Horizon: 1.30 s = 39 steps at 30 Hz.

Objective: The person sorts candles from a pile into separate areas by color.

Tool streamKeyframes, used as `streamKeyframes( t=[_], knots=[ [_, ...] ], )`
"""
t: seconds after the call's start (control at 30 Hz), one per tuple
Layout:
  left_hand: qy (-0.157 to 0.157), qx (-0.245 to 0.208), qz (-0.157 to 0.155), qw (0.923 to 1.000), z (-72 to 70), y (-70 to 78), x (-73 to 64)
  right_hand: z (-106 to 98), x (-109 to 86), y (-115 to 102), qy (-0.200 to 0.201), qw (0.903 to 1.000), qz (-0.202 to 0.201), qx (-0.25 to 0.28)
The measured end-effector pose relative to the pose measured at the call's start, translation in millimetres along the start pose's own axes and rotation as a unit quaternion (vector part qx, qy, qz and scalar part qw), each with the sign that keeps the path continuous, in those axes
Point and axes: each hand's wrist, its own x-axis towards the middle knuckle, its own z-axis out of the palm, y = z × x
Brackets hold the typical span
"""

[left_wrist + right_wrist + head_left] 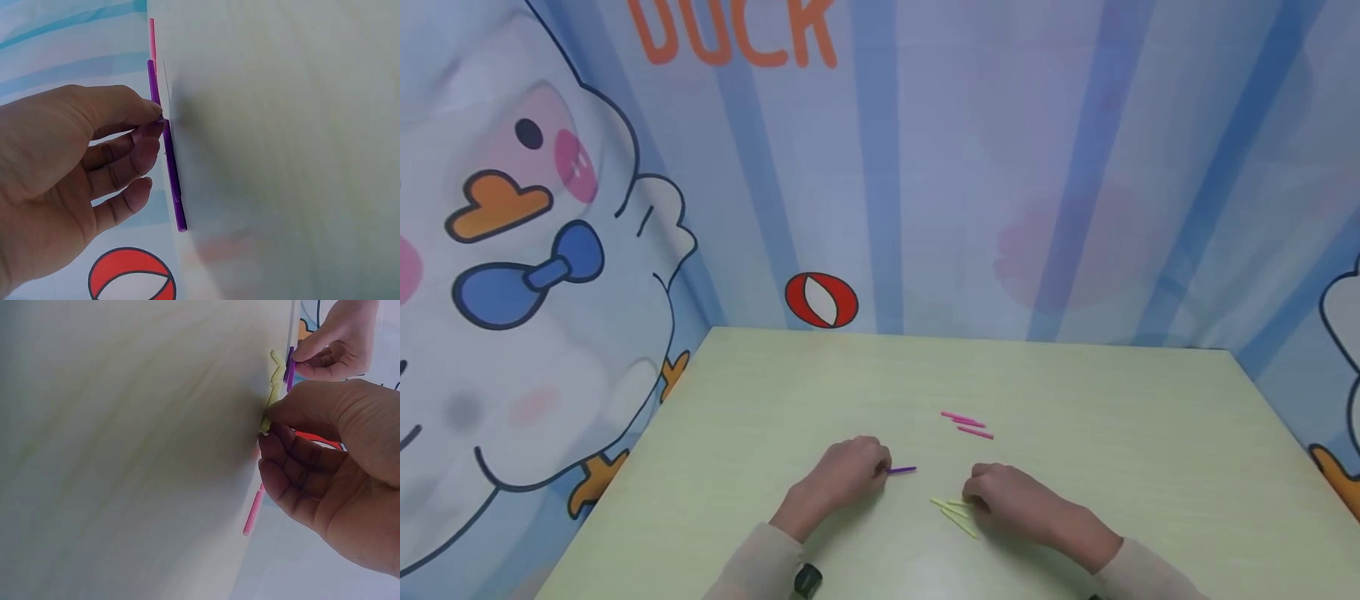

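My left hand (848, 473) is low over the left middle of the table, pinching a thin purple stick (904, 471) between thumb and forefinger. In the left wrist view, purple stick (173, 162) shows on both sides of the fingertips, close along the table surface. To the right, my right hand (1017, 503) pinches one end of a pale yellow stick (957, 502). More yellow sticks (958, 524) lie beside its fingertips, fanned out and partly overlapping. The right wrist view shows thumb and finger closed on the yellow stick (268, 420), the other fingers loosely bent.
Three pink sticks (975, 432) lie close together farther back on the pale green-yellow table (820, 375). A cloth backdrop (940, 167) with a printed duck and a red ball stands along the table's back and sides.
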Motion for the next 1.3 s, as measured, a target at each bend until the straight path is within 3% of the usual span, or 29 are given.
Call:
streamKeyframes(
  t=[0.43,1.3],
  knots=[
    [-0.006,-0.010,-0.023,0.9997,-2.5,-10.3,-7.7,5,-2.0,1,0.008,1.0000,-0.004,0.002],
    [0.005,-0.007,-0.039,0.9992,-7.2,-23.8,-19.0,2,-0.7,1,0.012,0.9999,-0.004,-0.003]
  ],
)
